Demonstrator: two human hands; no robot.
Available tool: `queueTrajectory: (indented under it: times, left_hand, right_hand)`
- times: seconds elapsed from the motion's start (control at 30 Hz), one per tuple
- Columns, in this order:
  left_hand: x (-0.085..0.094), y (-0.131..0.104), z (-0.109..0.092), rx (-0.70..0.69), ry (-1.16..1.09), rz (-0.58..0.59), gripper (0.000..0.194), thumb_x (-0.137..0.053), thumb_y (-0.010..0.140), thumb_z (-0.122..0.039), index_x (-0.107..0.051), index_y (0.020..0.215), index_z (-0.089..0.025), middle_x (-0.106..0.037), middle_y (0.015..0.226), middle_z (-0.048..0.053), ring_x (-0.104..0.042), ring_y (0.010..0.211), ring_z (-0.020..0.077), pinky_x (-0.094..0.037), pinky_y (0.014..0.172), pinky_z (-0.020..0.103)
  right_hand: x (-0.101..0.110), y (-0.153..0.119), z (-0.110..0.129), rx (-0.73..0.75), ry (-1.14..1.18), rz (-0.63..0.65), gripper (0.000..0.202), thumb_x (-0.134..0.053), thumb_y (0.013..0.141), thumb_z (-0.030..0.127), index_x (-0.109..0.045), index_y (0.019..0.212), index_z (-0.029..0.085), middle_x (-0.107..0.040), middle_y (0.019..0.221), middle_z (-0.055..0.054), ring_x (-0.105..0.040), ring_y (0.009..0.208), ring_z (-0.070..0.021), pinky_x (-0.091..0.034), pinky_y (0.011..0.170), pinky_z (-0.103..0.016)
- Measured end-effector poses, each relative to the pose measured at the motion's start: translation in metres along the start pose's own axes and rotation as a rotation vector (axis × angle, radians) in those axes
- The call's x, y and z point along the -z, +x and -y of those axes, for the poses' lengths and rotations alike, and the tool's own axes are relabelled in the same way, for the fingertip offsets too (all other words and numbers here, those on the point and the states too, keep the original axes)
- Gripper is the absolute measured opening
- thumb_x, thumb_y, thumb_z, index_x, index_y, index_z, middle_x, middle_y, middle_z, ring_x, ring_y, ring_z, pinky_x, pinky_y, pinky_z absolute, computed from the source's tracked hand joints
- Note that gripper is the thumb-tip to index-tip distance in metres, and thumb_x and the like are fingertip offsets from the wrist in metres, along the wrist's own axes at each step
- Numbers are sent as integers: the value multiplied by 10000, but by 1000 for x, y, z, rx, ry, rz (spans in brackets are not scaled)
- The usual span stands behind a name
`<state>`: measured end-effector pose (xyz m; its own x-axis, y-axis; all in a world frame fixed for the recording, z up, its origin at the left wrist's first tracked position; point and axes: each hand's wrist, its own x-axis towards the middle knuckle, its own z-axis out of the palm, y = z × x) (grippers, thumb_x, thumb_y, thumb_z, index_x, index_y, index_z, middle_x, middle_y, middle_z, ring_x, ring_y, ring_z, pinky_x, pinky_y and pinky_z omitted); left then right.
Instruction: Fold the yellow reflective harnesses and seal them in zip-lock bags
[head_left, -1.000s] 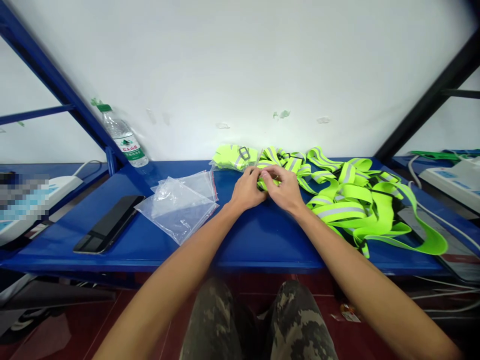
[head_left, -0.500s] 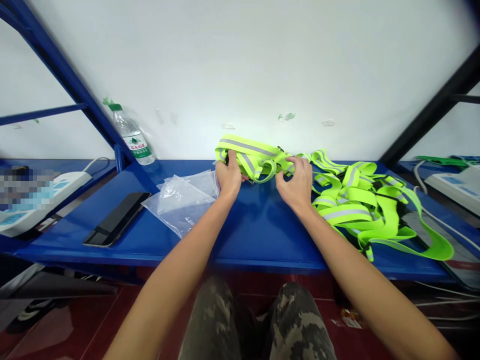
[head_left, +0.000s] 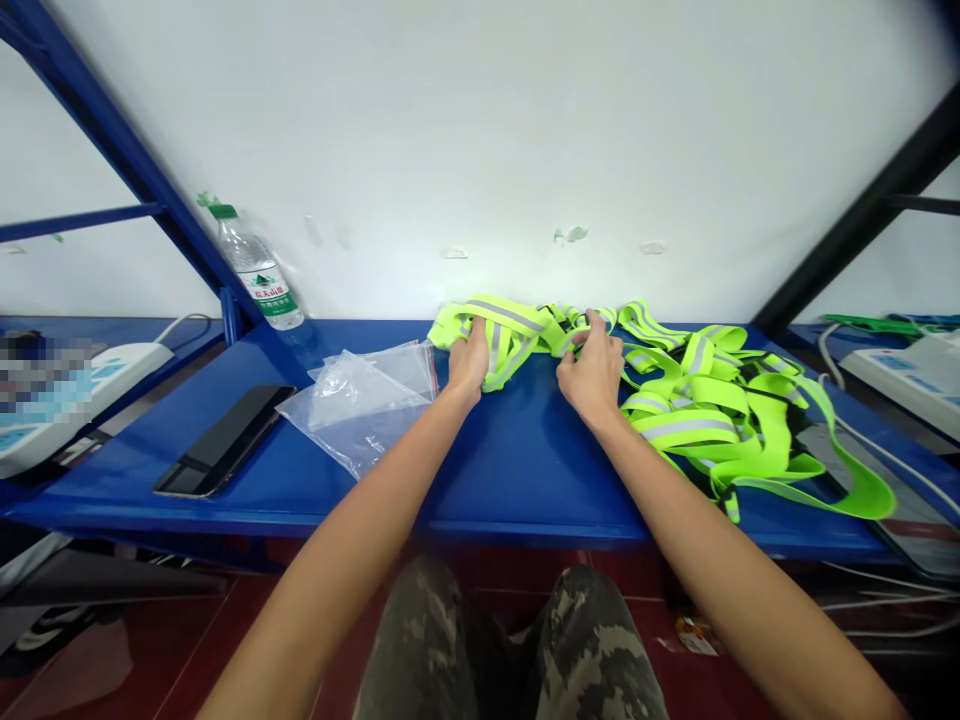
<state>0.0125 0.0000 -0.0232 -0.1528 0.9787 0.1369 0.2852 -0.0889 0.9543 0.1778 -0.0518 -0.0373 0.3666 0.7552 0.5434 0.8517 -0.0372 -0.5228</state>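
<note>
At centre, the strap [head_left: 508, 312] hides some fingers of the left hand [head_left: 468, 362], while the left edge crops a part-blurred power strip [head_left: 133, 362].

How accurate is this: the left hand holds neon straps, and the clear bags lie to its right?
Not quite: the left hand does hold neon straps, but the clear bags lie to its left, as the head view shows.

From my distant post, I stretch both bare forearms [head_left: 360, 560] forward and inward, my left hand [head_left: 466, 364] curled in a grip, thumb [head_left: 478, 334] pointing ahead, my right hand [head_left: 595, 372] apart from it, fingers bent.
</note>
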Motion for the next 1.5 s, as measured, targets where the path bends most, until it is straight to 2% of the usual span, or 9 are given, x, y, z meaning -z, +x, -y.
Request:
queueTrajectory:
  times: [0.13, 0.43, 0.63, 0.8, 0.97, 1.07, 1.27, 1.37, 1.5]
  left_hand:
    - [-9, -10, -1, 18, -20, 3, 614, -421, 909, -695, -670, 1101, -168, -732, 1110, 146, -686, 1048, 286, -529, 835, 350]
    - [-12, -28, -13, -492, 237, 210, 358, -517, 925, -476, -715, 971, -181, -747, 1083, 87, -675, 1058, 275, -502, 909, 346]
    - [4, -21, -14, -458, 371, 165, 551, -603, 857, -492, -565, 1279, -141, -704, 1180, 152, -663, 1084, 332, -513, 915, 421]
    - [5, -21, -13, -602, 303, 406, 698, -680, 745, -299, -462, 1385, -126, -616, 1343, 153, -596, 1227, 303, -454, 1058, 417]
    - [1, -22, -7, -657, 168, 640, 916, -790, 612, -290, -436, 1443, -137, -564, 1410, 147, -550, 1292, 305, -411, 1107, 396]
    - [2, -20, -2, -640, 71, 671, 1051, -783, 574, -242, -323, 1513, -139, -644, 1255, 116, -616, 1175, 287, -454, 1042, 381]
    - [3, -21, 2, -698, 65, 517, 817, -675, 642, -200, -428, 1420, -171, -663, 852, -3, -656, 767, 202, -507, 769, 306]
    - [3, -23, -2, -632, 87, 364, 715, -690, 683, -234, -457, 1358, -198, -617, 727, -42, -607, 639, 171, -463, 641, 272]
    - [5, -22, -9, -596, 39, 98, 682, -752, 718, -293, -463, 1333, -232, -601, 711, -50, -601, 634, 158, -465, 660, 274]
  right_hand:
    - [2, -1, 2, 61, -69, 59, 592, -508, 797, 173, -466, 1385, 112, -540, 1335, -201, -454, 1219, -362, -417, 988, -510]
    - [9, -4, 8, 23, -126, 377, 382, -512, 837, 252, -535, 1197, 126, -656, 1142, -210, -593, 1097, -376, -491, 869, -479]
    - [6, -1, 5, -5, 76, 264, 356, -506, 852, 250, -594, 1188, 175, -715, 1029, -129, -649, 1002, -325, -502, 882, -444]
    - [-3, 1, -3, 112, 220, 50, 601, -517, 777, 170, -527, 1369, 73, -638, 1273, -196, -602, 1168, -315, -477, 1009, -460]
    - [0, 0, 2, 214, 372, -88, 450, -449, 744, 112, -694, 1121, 126, -710, 1072, -150, -665, 1018, -272, -541, 907, -427]
    - [5, -7, 13, 396, 482, -100, 462, -405, 704, 55, -728, 1019, 149, -741, 997, -107, -693, 936, -230, -550, 888, -384]
    - [11, -18, 30, 508, 584, -40, 374, -413, 787, 76, -724, 957, 195, -764, 925, -50, -718, 821, -188, -574, 798, -331]
    - [16, -17, 31, 481, 549, -95, 350, -417, 832, 105, -706, 999, 208, -762, 998, -58, -716, 912, -201, -570, 852, -352]
    - [19, -11, 25, 410, 376, -173, 458, -397, 802, 83, -651, 1167, 191, -687, 1223, -107, -629, 1168, -224, -490, 1027, -403]
